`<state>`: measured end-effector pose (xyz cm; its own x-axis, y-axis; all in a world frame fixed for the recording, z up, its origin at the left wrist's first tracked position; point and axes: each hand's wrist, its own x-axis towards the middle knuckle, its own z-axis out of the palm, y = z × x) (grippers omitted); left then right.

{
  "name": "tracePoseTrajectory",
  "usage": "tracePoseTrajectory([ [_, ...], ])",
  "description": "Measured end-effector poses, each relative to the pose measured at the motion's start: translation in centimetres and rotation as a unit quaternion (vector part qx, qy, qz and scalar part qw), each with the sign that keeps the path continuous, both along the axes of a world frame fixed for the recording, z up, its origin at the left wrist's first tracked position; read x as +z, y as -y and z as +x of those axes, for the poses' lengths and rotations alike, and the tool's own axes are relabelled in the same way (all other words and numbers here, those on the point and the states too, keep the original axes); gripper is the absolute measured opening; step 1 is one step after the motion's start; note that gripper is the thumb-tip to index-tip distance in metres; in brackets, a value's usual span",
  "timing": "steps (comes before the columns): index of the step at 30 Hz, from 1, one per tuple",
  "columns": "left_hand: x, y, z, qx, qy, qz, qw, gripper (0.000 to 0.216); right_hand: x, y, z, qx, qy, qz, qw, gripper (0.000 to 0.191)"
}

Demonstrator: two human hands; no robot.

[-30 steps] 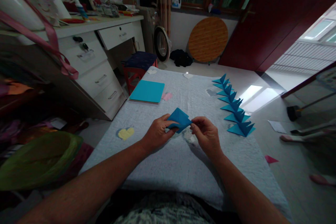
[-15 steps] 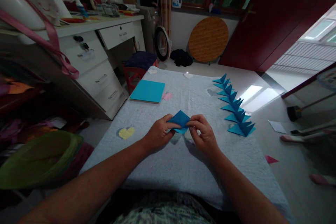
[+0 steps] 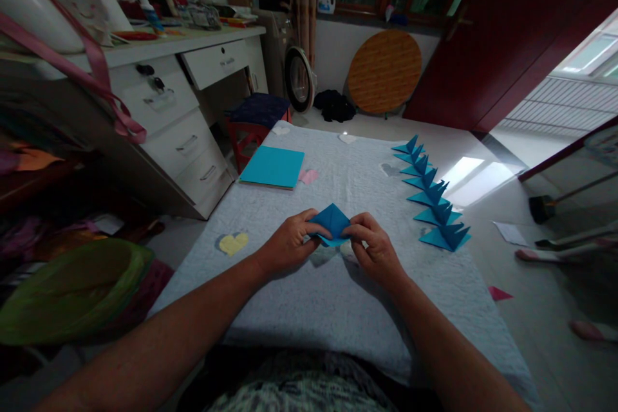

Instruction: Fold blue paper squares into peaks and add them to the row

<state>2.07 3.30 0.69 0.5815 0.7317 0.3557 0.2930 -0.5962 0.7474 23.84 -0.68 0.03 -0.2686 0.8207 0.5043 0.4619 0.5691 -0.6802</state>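
Between my two hands is a folded piece of blue origami paper (image 3: 333, 220), diamond-shaped at the top with a flap opened toward me. My left hand (image 3: 293, 239) pinches its left corner, the thumb below and fingers over the front. On the opposite corner, my right hand (image 3: 375, 243) grips with thumb and forefinger. The paper is held just above the cloth. A row of several folded blue paper cranes (image 3: 443, 235) runs along the right side of the table. At the far left lies a stack of square blue paper (image 3: 273, 167).
A pale cloth with heart patterns covers the table (image 3: 290, 309). Left of it stand a green-lined bin (image 3: 72, 290) and a white desk with drawers (image 3: 178, 141). A red stool (image 3: 255, 119) stands beyond the far left corner. A pink scrap (image 3: 499, 293) lies at lower right.
My right fingers have shifted slightly on the paper's right corner, and the lower flap looks a little more spread. Otherwise the hands and surroundings stay nearly the same.
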Motion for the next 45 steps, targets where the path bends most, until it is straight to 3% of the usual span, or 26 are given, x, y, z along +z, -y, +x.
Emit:
tracePoseTrajectory([
  [12, -0.4, 0.1, 0.1, -0.022, -0.003, -0.019, 1.0, 0.027, 0.4, 0.1, -0.4, -0.009, -0.002, -0.004, 1.0, 0.027],
  [18, -0.2, 0.0, 0.0, -0.026, -0.016, -0.025, 0.999, 0.035, -0.5, 0.3, -0.6, -0.04, -0.072, -0.087, 0.993, 0.025],
  [24, -0.2, -0.1, 0.1, -0.031, -0.006, -0.015, 0.999, 0.038, -0.4, 0.4, -0.5, -0.024, -0.095, -0.126, 0.987, 0.009],
  [30, -0.1, 0.0, 0.1, -0.022, 0.031, -0.007, 0.999, 0.031, -0.6, 0.4, -0.2, -0.003, -0.131, -0.172, 0.976, 0.012],
  [45, -0.4, -0.2, -0.1, -0.021, 0.044, -0.004, 0.999, 0.018, -0.6, 0.5, -0.3, 0.016, -0.152, -0.201, 0.968, 0.018],
])
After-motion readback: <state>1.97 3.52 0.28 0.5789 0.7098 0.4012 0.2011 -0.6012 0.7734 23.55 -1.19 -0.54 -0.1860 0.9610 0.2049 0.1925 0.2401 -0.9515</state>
